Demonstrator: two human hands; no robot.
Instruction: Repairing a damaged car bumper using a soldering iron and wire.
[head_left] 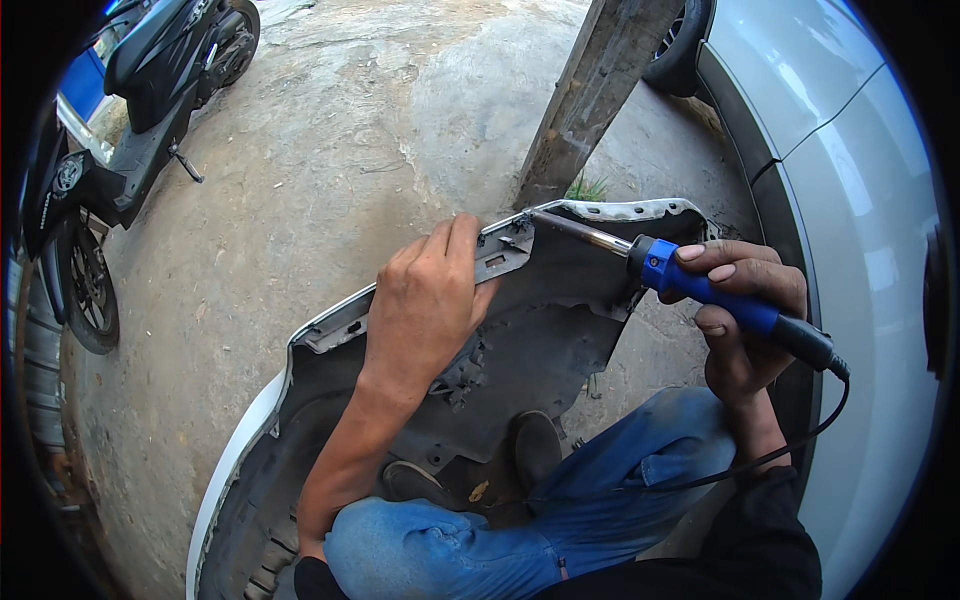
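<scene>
A car bumper (560, 280), white outside and dark grey inside, stands in front of me with its inner side toward me. My left hand (425, 295) grips its upper edge, fingers over the far side and thumb on the near side. In my right hand (755, 310) is a blue-handled soldering iron (720, 297) with a metal shaft and a black cord. Its tip touches the bumper's upper rim, just right of a slotted grey bracket (503, 258). Dark, rough material shows on the rim by the tip.
A silver car (860, 200) stands close on the right. Beyond the bumper rises a wooden post (590, 100). A black motorbike (150, 110) is parked at the far left. The cord (740, 465) hangs past my right arm across my jeans (450, 550). Concrete floor (330, 130) lies around.
</scene>
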